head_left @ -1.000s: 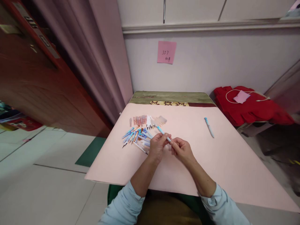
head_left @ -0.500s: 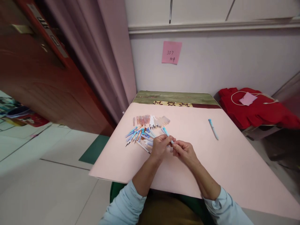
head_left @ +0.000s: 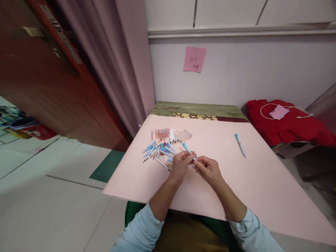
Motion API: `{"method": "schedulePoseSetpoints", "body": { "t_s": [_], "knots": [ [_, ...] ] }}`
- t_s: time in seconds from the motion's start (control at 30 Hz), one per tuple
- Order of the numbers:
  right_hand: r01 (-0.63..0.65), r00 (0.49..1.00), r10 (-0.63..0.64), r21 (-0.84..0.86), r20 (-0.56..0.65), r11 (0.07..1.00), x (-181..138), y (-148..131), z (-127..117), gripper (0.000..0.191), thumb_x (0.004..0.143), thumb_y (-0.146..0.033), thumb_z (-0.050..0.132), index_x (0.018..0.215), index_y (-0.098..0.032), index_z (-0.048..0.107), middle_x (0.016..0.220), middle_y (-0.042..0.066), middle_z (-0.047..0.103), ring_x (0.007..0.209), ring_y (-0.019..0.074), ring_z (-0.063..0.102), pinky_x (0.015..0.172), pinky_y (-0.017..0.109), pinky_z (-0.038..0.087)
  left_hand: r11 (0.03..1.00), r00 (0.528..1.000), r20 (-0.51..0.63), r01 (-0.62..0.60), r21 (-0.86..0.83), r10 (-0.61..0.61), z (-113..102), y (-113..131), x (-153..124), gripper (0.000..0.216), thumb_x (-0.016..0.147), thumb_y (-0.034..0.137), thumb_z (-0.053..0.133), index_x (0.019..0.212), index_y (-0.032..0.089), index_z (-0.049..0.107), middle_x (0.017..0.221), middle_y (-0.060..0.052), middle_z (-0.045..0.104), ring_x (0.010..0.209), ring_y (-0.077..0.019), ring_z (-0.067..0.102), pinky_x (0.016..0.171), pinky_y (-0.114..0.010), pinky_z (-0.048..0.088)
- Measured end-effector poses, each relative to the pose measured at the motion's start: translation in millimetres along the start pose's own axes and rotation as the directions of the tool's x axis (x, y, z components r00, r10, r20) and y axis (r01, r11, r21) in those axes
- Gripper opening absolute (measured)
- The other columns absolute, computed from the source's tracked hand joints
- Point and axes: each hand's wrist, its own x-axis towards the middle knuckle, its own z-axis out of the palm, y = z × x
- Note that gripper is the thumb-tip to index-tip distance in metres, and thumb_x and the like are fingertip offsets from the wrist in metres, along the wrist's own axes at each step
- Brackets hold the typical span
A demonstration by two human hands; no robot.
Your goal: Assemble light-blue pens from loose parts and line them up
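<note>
A light blue pen is held at a slant above the table, its bright blue end pointing away from me. My left hand is closed round its middle. At the near end, my right hand pinches the tip between thumb and fingers; the tip itself is mostly hidden. Just left of my hands lies a heap of pen parts in blue, lilac and brown. Behind it are white refills with dark tips, and a row of small pinkish clear pieces.
Another light blue pen lies apart on the right of the pink-covered table. Beyond the table's right edge, a red cloth bears a white cord and pink paper. A pink note is stuck on the wall. A wooden door stands left.
The view has shifted slightly, so the scene sits a little further right. Both hands keep hold of the same pen, with only slight finger movement.
</note>
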Motion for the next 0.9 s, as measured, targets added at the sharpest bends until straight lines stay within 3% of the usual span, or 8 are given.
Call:
{"method": "schedulePoseSetpoints", "body": {
  "t_s": [0.13, 0.3, 0.43, 0.67, 0.9],
  "knots": [
    [0.043, 0.999, -0.045, -0.071, -0.022, 0.997, -2, -2, -1, 0.036, 0.081, -0.052, 0.065, 0.085, -0.017, 0.072, 0.063, 0.002, 0.065, 0.053, 0.0135, 0.057, 0.054, 0.025, 0.048, 1.0, 0.999, -0.028, 0.02, -0.024, -0.021, -14, 10, -4, 0.037, 0.063, 0.033, 0.082, 0.09, 0.009, 0.071, 0.081, -0.012, 0.073, 0.071, -0.0181, 0.068, 0.071, -0.031, 0.054],
    [0.05, 0.976, -0.082, -0.162, -0.201, 0.985, 2, 0, -4, 0.035, 0.082, -0.05, 0.063, 0.079, -0.016, 0.07, 0.058, 0.0, 0.062, 0.05, 0.0125, 0.053, 0.051, 0.024, 0.044, 0.999, 0.995, -0.098, -0.017, 0.038, 0.021, -48, 38, -16, 0.047, 0.066, 0.035, 0.08, 0.105, 0.011, 0.067, 0.08, -0.01, 0.073, 0.059, -0.0158, 0.065, 0.054, -0.027, 0.052],
    [0.0, 0.96, -0.05, -0.176, -0.277, 0.984, 8, 0, 0, 0.037, 0.079, -0.052, 0.063, 0.081, -0.016, 0.07, 0.062, 0.002, 0.064, 0.052, 0.0135, 0.054, 0.052, 0.025, 0.044, 0.998, 0.989, -0.144, -0.029, 0.051, 0.036, -72, 50, -27, 0.045, 0.066, 0.036, 0.081, 0.103, 0.013, 0.066, 0.074, -0.005, 0.071, 0.053, -0.0118, 0.06, 0.046, -0.021, 0.045],
    [0.015, 0.983, -0.085, -0.39, -0.164, 0.921, 21, -16, 24, 0.027, 0.078, -0.045, 0.063, 0.078, -0.02, 0.075, 0.06, 0.0, 0.065, 0.056, 0.0147, 0.055, 0.054, 0.024, 0.042, 0.996, 0.998, -0.069, -0.005, -0.092, -0.001, -102, 37, -34, 0.039, 0.066, 0.03, 0.082, 0.099, 0.014, 0.068, 0.07, -0.003, 0.069, 0.055, -0.0089, 0.06, 0.051, -0.017, 0.046],
    [0.149, 0.982, -0.191, -0.619, -0.002, 0.771, 67, -30, 63, 0.019, 0.083, -0.035, 0.06, 0.085, -0.024, 0.075, 0.076, 0.0, 0.072, 0.065, 0.0155, 0.061, 0.061, 0.024, 0.043, 0.979, 0.999, -0.002, 0.042, -0.197, -0.043, -114, 32, -39, 0.038, 0.069, 0.028, 0.08, 0.102, 0.013, 0.068, 0.07, -0.002, 0.066, 0.057, -0.0075, 0.058, 0.054, -0.017, 0.048]
  ]
}}
